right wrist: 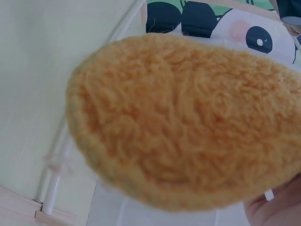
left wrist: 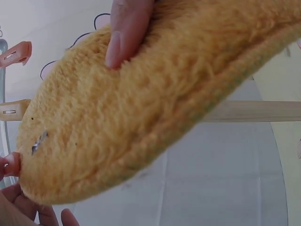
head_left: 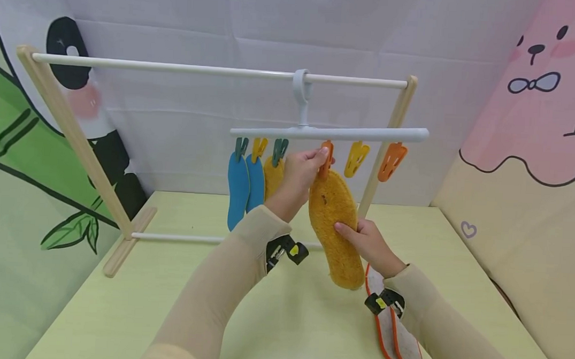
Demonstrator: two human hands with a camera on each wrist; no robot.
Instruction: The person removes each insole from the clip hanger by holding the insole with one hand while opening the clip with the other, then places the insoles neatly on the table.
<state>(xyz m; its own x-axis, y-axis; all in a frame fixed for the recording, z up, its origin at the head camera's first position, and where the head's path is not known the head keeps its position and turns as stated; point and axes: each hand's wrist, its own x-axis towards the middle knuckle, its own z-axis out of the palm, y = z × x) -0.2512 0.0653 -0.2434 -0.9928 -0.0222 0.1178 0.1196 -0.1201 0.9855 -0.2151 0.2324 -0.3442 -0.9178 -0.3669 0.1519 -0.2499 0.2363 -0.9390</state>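
A fuzzy mustard-yellow insole (head_left: 331, 213) hangs upright below the white hanger (head_left: 357, 133), its top end at an orange clothespin (head_left: 325, 161). My left hand (head_left: 294, 174) pinches that clothespin between thumb and fingers. Lower down, my right hand (head_left: 372, 246) grips the insole's right edge, thumb on the fuzzy face. In the left wrist view the right thumb (left wrist: 123, 40) presses into the pile, and the clothespin (left wrist: 11, 165) sits at the insole's end. The insole (right wrist: 183, 122) fills most of the right wrist view.
Left on the hanger, clothespins hold two blue insoles (head_left: 238, 190) and a partly hidden yellow insole (head_left: 272, 176). A yellow clothespin (head_left: 357, 159) and another orange clothespin (head_left: 392, 161) dangle at right. Grey insoles with red edging (head_left: 389, 334) lie on the table under the right forearm. A wooden-ended rack (head_left: 177, 66) carries the hanger.
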